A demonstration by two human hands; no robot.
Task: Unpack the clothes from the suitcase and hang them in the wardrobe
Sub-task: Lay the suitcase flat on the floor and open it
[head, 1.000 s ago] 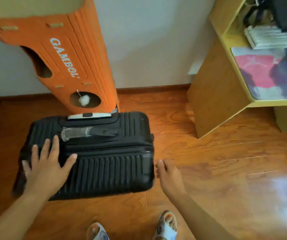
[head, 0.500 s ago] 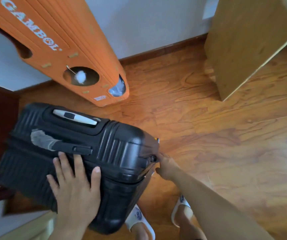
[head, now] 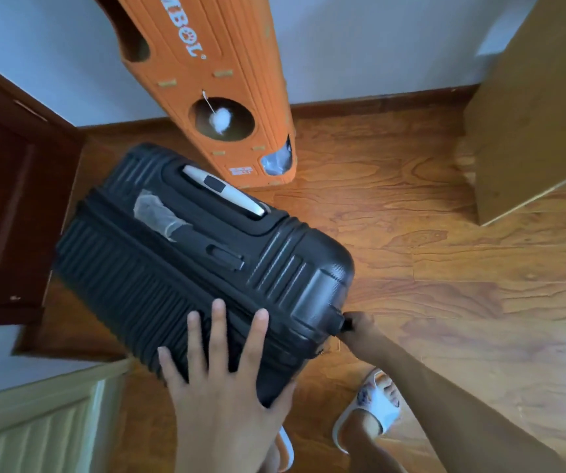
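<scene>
A black ribbed hard-shell suitcase (head: 158, 268) stands closed on the wooden floor, its white-and-black pull handle (head: 223, 191) on top. My left hand (head: 220, 380) presses flat against its near side, fingers spread and straight. My right hand (head: 360, 332) is at the case's right edge, fingers curled round a small black zip pull (head: 344, 324) on the seam. No clothes and no wardrobe are in view.
An orange cardboard cat tower (head: 227, 63) leans just behind the case. A light wooden cabinet (head: 530, 114) stands at the right, a dark brown door (head: 12, 206) at the left, a pale ribbed panel (head: 35, 421) at the lower left. My slippered feet (head: 373, 404) are below the case.
The suitcase has turned and tipped toward me. My left hand moved from its top to its near side. My right hand went from the floor side to the zip pull.
</scene>
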